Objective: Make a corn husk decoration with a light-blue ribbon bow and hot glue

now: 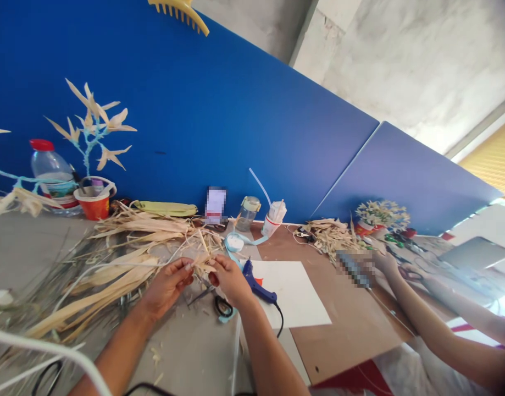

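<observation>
Between my two hands is a small pale piece of dried corn husk (201, 264), pinched at both ends. My left hand (168, 287) grips its left side with thumb and forefinger, and my right hand (231, 280) closes on the right side. Just below my right hand lies a pair of black-handled scissors (223, 307), partly hidden. A blue hot glue gun (258, 286) rests on a white sheet (304, 297) to the right. Behind my fingers are a roll of light blue tape (234, 243) and a heap of dried husks (140, 231).
A red cup (94, 206) with a husk-flower stem and a plastic bottle (50, 165) stand at the left. Farther back are a phone (215, 204), a glass jar (248, 213) and a paper cup (272, 220). A co-worker's arms (425, 319) reach in from the right.
</observation>
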Available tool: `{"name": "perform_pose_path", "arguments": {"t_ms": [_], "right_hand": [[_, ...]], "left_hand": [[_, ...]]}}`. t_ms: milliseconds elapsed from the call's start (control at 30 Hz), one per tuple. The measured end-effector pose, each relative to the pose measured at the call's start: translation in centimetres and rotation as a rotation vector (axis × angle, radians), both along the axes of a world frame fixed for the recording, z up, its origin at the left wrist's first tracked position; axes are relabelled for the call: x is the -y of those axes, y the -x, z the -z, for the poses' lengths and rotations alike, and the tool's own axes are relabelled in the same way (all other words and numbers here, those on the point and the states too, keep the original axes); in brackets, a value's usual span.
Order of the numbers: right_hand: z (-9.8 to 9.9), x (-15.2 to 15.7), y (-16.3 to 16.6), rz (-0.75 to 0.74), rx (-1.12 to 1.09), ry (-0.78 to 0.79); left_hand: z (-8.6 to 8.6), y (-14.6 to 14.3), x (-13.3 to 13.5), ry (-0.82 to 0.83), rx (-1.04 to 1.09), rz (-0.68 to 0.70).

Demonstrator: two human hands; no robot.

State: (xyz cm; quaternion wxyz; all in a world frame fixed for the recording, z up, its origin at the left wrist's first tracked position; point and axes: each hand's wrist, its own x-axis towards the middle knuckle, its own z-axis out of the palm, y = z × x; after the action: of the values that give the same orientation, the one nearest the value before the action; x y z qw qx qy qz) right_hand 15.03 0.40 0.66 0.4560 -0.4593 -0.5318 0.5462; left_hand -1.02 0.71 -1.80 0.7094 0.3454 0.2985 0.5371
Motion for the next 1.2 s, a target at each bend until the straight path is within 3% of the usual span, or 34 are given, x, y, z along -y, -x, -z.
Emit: {"name": "perform_pose_path", "arguments": {"t_ms": [333, 533, 733, 933, 1000, 1067, 1133, 1200], "right_hand": [[-0.3, 0.2, -0.5, -0.079, -0.088, 0.123], [-1.2, 0.4, -0.5, -0.110, -0.120, 0.296], [-1.2, 0.5, -0.9, -0.293, -0.317, 0.489], [-1.0, 0.4, -2.6, -0.451, -0.427, 0.560], [-1.4, 0.3, -3.6, -0.415, -0.466, 0.545], [-1.9, 0.2, -4.4, -0.278, -0.491, 0.499], [-2.3, 0.2, -4.5, -0.114, -0.457, 0.454], [-2.4, 0.3, -3.9, -0.050, -0.384, 0.444]], "left_hand": [[0.3, 0.0, -0.1, -0.037, -0.118, 0.024], [0.2, 0.0, 0.1, -0.075, -0.144, 0.072], [-0.1, -0.1, 0.5, -0.081, -0.107, 0.115], [-0.2, 0.2, 0.5, -0.047, -0.066, 0.106], [-0.3, 0.6, 0.3, -0.023, -0.009, 0.038], [-0.3, 1.0, 0.1, 0.000, 0.066, -0.041], [-0.4, 1.1, 0.0, 0.018, 0.101, -0.052], [-0.6, 1.0, 0.0, 0.026, 0.111, -0.033]]}}
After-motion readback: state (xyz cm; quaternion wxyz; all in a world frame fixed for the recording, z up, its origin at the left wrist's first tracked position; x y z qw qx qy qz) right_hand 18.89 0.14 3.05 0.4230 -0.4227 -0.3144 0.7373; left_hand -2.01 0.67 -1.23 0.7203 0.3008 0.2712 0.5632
